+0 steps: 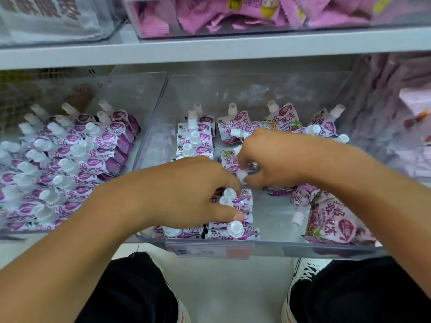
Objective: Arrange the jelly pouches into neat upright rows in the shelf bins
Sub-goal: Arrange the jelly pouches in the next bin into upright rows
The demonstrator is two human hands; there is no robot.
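- At the middle of the frame, your right hand [268, 157] has its fingers curled round a jelly pouch [229, 160] near its white cap, above the centre of the middle bin [268, 247].
- Your left hand [186, 192] sits lower and to the left, fingers curled onto the capped tops of the front row [231, 213]; whether it truly grips one or only steadies them you cannot tell from here.
- Risk: the standing rows lean on each other, so dragging your left wrist back could likely topple the front row towards the bin's clear lip.
- Risk: the held pouch is soft and may fold or slip if pinched only at the cap.
- Lower right of the bin, loose pouches [331, 220] lie flat; pushing a row that way would jam against them.
- Open room: the bare bin floor just right of the front row, between it and the flat pouches.
- Edges: the clear divider wall [151, 127] stands close left of the back row [194, 141]; the shelf edge [210, 52] overhangs above.
- Left of the frame, the neighbouring bin [70, 231] is already packed.
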